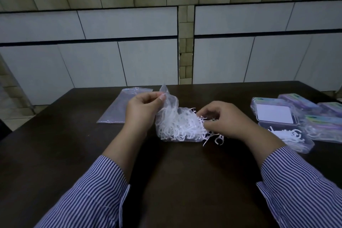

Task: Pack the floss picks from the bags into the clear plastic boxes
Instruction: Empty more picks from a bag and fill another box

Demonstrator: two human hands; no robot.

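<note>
Both hands worked the bag: left hand pinched its top, right hand grasped floss picks at its mouth; next, carrying them to the open box.

Bare dark surface lies open from the middle toward 6 o'clock, between the striped sleeves. At 10 o'clock an empty flat bag lies in the way; at 3 o'clock clear plastic boxes crowd the right edge, touching one another. The filled floss-pick bag blocks the centre.
</note>
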